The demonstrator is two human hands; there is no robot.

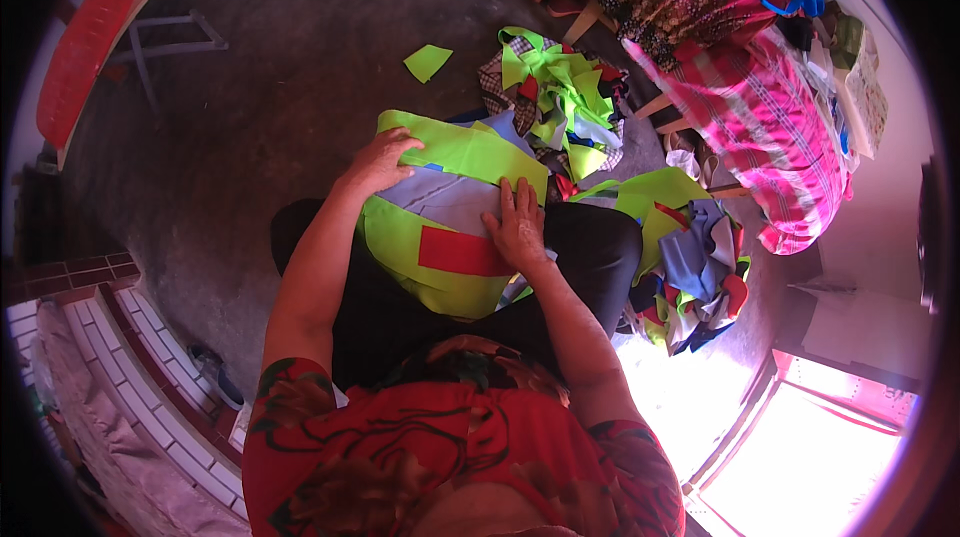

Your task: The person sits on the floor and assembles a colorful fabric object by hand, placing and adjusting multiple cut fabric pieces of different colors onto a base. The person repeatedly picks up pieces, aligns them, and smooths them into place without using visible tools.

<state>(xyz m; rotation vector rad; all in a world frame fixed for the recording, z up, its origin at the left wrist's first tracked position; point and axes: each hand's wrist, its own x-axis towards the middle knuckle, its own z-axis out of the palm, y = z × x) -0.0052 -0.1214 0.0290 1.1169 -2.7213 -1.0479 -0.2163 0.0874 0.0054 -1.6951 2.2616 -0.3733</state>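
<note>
Across my lap lies a patchwork cloth piece [408, 245] of lime-green, blue-grey and red fabric. A lime-green band runs along its far side, and a red rectangle is set in the near part. My left hand [382, 162] rests on the far left edge of the cloth, its thumb apart from the fingers, which point to the right. My right hand [519, 228] lies flat on the right side, fingers spread over the grey and green parts. The underside of the cloth is hidden.
Heaps of fabric scraps [575, 102] and more mixed scraps [690, 257] lie to my right. A single lime-green scrap [428, 63] is on the dark floor ahead. Pink checked cloth [740, 127] drapes over wooden furniture at the right. A red stool top [88, 57] stands far left.
</note>
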